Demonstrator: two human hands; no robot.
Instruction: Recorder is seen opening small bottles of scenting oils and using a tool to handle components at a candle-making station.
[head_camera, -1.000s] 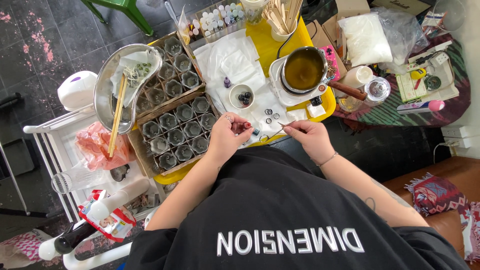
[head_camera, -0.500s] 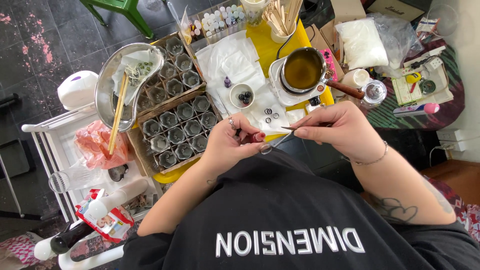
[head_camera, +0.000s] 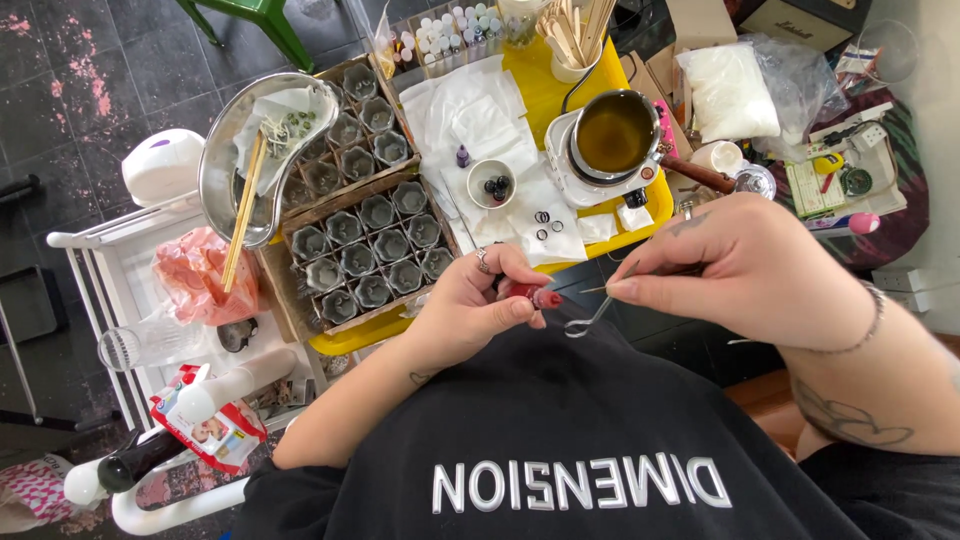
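Head cam looks straight down at a yellow tray (head_camera: 560, 90). Just below its front edge, the left hand (head_camera: 480, 305) pinches a small dark-red piece (head_camera: 540, 297) between thumb and fingertips. Right beside it, the right hand (head_camera: 750, 270) pinches a thin metal tool (head_camera: 600, 305), looped end down, almost touching that piece. On the tray sits a wax melting pot (head_camera: 612, 135) full of amber liquid. Left of the tray, wooden boxes of small grey cups (head_camera: 370, 250), plus a metal bowl (head_camera: 225, 165) with chopsticks (head_camera: 243, 210).
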